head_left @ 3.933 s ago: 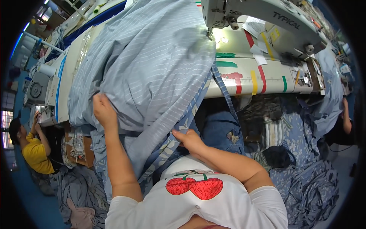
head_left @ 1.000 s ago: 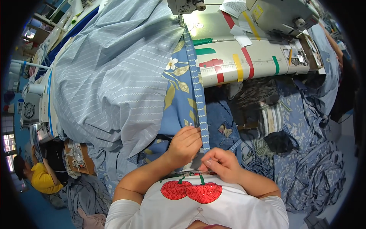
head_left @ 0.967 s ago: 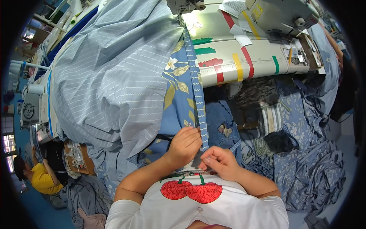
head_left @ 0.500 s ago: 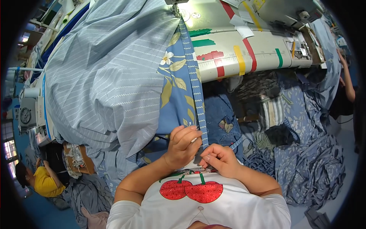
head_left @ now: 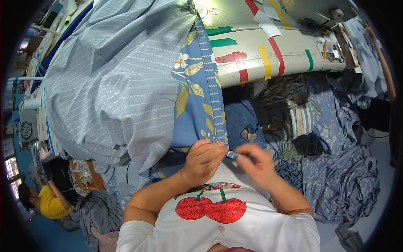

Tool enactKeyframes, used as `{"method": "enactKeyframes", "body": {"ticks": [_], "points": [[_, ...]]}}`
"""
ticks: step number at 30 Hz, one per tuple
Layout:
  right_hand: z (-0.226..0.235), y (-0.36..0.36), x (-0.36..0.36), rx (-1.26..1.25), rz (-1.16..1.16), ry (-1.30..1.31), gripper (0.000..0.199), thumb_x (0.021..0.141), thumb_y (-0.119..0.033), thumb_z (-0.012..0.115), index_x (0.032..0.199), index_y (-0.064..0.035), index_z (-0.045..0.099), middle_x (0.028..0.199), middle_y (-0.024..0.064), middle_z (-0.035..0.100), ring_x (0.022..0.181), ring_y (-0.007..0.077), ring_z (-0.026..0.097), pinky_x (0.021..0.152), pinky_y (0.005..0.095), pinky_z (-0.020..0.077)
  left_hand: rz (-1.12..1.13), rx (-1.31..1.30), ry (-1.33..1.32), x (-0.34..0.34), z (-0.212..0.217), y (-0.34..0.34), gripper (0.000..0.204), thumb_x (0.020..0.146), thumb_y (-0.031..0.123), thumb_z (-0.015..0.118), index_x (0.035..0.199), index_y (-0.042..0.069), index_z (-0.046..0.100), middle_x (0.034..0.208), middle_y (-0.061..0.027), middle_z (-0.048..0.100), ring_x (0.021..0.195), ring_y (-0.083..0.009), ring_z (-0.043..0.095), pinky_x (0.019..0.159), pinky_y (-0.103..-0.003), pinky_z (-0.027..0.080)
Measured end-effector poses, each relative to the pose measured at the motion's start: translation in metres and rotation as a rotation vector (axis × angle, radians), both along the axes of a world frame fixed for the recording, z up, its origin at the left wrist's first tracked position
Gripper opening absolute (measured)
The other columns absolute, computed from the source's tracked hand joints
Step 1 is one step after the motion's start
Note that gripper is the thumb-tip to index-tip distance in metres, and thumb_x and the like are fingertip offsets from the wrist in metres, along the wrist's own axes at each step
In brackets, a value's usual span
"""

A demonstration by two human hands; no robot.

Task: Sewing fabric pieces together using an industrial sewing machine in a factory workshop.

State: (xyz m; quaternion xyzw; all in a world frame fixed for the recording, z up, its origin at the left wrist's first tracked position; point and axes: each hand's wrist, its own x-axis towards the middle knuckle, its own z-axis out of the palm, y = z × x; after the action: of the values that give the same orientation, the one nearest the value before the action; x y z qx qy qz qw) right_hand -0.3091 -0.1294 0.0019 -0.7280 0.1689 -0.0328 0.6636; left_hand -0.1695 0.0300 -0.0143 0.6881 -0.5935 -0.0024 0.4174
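Observation:
A blue floral fabric (head_left: 195, 113) with yellow leaves and a white flower runs from the sewing machine's presser foot (head_left: 191, 7) down to my hands, its white-stitched edge along the right side. My left hand (head_left: 205, 161) is closed on the lower end of that edge. A small folded tip of the fabric sticks out past its fingers. Close to this tip is my right hand (head_left: 257, 164), smeared by motion, so whether its fingers grip the tip is unclear. Pale grey-blue striped fabric (head_left: 121, 96) lies bunched over the left side of the worktop.
The pale machine bed (head_left: 247, 63) bears red, yellow and green tape strips. Denim-blue cloth (head_left: 243, 122) hangs below it. Heaped floral fabric (head_left: 340, 180) lies at the right. A person in a yellow shirt (head_left: 52, 201) is at lower left; another person's arm (head_left: 384, 67) shows far right.
My right hand has moved right and slightly up, away from my body. My left hand stays near the same place. The folded fabric tip now shows between the hands.

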Motion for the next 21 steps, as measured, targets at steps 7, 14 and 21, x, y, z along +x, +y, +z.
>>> {"method": "enactKeyframes", "body": {"ticks": [7,14,21], "points": [[-0.006,-0.02,0.056,-1.064,-0.028,-0.588,0.021,0.077,-0.004,0.063,0.098,-0.0021,0.064,0.098,0.0125,0.066,0.092,0.0272,0.064,0.092,0.0427,0.0436,-0.02,-0.025,0.022,0.0,0.005,-0.001,0.029,0.061,-0.002,0.07,0.089,0.003,0.065,0.101,-0.0066,0.066,0.094,-0.0223,0.064,0.082,-0.037,0.045],[0.004,-0.029,0.073,-1.115,0.311,-0.776,0.016,0.073,-0.006,0.063,0.088,0.0001,0.066,0.096,0.0125,0.066,0.095,0.0253,0.066,0.096,0.0416,0.0415,-0.045,0.005,0.038,0.004,0.015,0.009,0.028,0.069,0.003,0.072,0.094,0.004,0.061,0.105,-0.0105,0.061,0.098,-0.0264,0.059,0.088,-0.039,0.043],[0.019,-0.03,0.074,-1.079,0.35,-0.741,0.016,0.069,-0.005,0.063,0.083,0.0015,0.067,0.093,0.0112,0.067,0.094,0.0245,0.067,0.096,0.0413,0.0417,0.749,0.119,-0.341,0.081,0.027,0.029,0.051,0.069,0.014,0.078,0.111,0.003,0.052,0.117,-0.0189,0.047,0.104,-0.0377,0.047,0.089,-0.047,0.035]]}}
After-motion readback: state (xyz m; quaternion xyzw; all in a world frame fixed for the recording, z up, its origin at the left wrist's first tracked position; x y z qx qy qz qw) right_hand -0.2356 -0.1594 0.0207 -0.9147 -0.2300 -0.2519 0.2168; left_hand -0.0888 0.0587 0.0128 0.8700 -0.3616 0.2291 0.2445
